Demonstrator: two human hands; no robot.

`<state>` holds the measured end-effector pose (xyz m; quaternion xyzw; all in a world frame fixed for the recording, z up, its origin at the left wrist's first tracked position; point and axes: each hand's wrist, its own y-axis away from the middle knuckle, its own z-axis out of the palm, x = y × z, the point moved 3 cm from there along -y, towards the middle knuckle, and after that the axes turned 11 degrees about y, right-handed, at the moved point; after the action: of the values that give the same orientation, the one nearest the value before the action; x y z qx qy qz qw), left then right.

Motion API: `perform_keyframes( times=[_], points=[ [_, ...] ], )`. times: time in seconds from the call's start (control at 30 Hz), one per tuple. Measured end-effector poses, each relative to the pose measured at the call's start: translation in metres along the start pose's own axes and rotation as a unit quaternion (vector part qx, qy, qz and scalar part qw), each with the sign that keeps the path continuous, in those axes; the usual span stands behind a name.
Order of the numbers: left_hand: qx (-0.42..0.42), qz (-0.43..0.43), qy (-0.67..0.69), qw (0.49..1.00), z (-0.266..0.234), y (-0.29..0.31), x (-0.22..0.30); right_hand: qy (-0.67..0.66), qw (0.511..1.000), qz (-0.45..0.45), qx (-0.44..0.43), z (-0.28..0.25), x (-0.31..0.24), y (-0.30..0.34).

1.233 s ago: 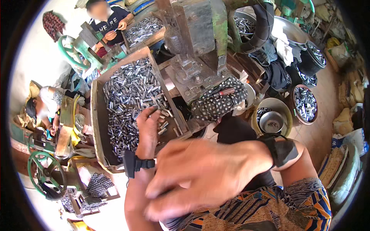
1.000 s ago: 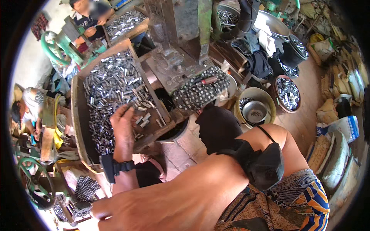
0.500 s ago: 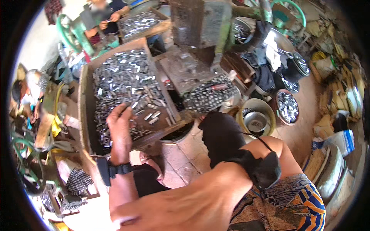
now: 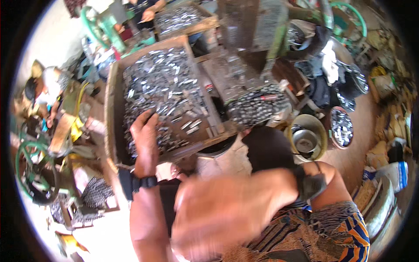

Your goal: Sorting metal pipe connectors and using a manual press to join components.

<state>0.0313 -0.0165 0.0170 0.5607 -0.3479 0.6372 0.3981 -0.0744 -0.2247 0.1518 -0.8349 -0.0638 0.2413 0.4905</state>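
Note:
A wooden tray [image 4: 112, 96] full of small, shiny metal pieces [image 4: 161, 78] stands in front of me, left of the middle. My left hand [image 4: 146, 131] reaches into its near part, fingers bent and drawn together among the pieces. Whatever the fingertips pinch is too small to make out. A black-strapped device sits on that wrist. Close below the camera my right hand [image 4: 222, 209] crosses the lower middle, above my lap and apart from the tray. Motion smears its fingers, so its grip cannot be read. A black band circles the right wrist.
Right of the tray stands a worn machine [image 4: 244, 26] with a dotted cloth [image 4: 257, 107] before it. Farther right are a tub holding a metal bowl [image 4: 304, 142] and a bucket of metal pieces [image 4: 341, 126]. Other people work at the far left, near a second tray [image 4: 205, 28].
My right hand has drawn back to the right from over my left forearm. My left hand stays among the pieces. The whole view has shifted, so surroundings appear farther right.

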Motion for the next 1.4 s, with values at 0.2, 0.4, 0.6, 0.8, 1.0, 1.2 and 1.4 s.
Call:
perform_keyframes(
  times=[0.2, 0.4, 0.6, 0.8, 1.0, 1.2, 1.4],
  points=[
    [0.001, 0.007, 0.008, 1.0, -0.016, -0.015, -0.014, 0.225, 0.939, 0.262, -0.016, -0.032, 0.136, 0.062],
    [-0.09, 0.16, -0.225, 0.957, -0.024, -0.032, -0.035, 0.259, 0.906, 0.306, -0.138, -0.011, 0.201, 0.103],
    [-0.118, 0.117, -0.461, 0.872, -0.002, -0.021, -0.039, 0.322, 0.864, 0.294, -0.249, 0.008, 0.224, 0.13],
    [-0.197, 0.109, -0.607, 0.762, 0.003, -0.021, -0.048, 0.342, 0.876, 0.232, -0.248, 0.019, 0.227, 0.123],
    [-0.24, 0.133, -0.625, 0.731, 0.004, -0.024, -0.057, 0.333, 0.873, 0.242, -0.262, 0.019, 0.229, 0.126],
    [-0.244, 0.159, -0.618, 0.731, 0.002, -0.023, -0.05, 0.279, 0.878, 0.316, -0.226, 0.013, 0.216, 0.111],
    [-0.248, 0.148, -0.61, 0.738, 0.002, -0.021, -0.049, -0.002, 0.88, 0.47, -0.063, 0.01, 0.227, 0.131]
  ],
)
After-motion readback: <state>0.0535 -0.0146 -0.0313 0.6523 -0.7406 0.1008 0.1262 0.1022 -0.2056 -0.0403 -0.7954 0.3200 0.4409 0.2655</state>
